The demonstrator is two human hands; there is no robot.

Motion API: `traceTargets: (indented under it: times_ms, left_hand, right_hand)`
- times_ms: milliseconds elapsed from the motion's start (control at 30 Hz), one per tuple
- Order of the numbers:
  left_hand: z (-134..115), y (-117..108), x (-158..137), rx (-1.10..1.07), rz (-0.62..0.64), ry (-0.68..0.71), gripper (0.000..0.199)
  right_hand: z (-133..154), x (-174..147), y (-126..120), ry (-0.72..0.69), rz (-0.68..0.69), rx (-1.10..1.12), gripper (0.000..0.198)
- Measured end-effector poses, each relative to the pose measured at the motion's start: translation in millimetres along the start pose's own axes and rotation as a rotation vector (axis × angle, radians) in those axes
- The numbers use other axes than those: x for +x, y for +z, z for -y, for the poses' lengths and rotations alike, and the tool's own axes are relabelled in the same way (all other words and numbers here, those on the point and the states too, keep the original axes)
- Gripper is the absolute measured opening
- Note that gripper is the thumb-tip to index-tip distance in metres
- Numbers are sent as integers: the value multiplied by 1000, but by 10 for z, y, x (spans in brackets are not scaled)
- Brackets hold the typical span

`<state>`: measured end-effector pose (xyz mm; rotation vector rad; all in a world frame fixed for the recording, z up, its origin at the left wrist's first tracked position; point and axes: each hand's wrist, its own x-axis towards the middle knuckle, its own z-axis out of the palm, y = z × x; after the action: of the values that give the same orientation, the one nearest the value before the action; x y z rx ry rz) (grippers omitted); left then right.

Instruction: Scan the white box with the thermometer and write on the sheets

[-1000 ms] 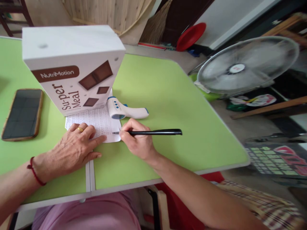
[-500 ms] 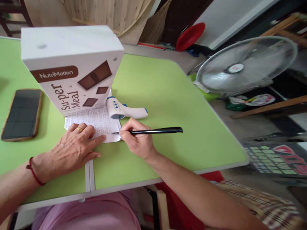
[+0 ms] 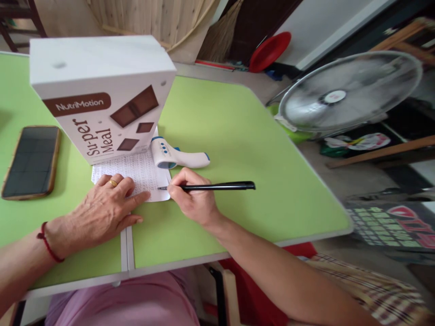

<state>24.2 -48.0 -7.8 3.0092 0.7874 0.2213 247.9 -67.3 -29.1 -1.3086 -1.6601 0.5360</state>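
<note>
Pointing left, the crosswise pen (image 3: 220, 186) is pinched by right hand (image 3: 195, 201), left hand (image 3: 103, 210) unclenched on paper (image 3: 145, 173).

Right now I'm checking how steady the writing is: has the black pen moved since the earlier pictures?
Yes: the black pen has shifted slightly left, judged against the unmoved thermometer.

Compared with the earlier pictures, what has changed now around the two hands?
The right hand, still holding the slim black pen, has shifted slightly left over the white handwritten paper. Nothing was grasped or released. The left hand and the tall white cardboard box stayed in place.
</note>
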Motion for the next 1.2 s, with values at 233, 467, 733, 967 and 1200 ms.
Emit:
traceTargets:
  times_ms: [233, 467, 733, 967, 1200]
  left_hand:
    - [7, 21, 7, 2, -15, 9, 34]
    - [5, 20, -3, -7, 1, 0, 34]
    - [23, 0, 4, -31, -17, 5, 32]
    - [82, -13, -11, -101, -65, 63, 32]
    - [97, -55, -42, -132, -66, 105, 38]
  right_hand:
    - [1, -8, 0, -8, -2, -6, 19]
    - [7, 7, -20, 10, -39, 25, 18]
    - [57, 24, -104, -195, -195, -181, 14]
    - [32, 65, -181, -471, -210, -325, 19]
    - [-70, 136, -163, -635, -130, -491, 18]
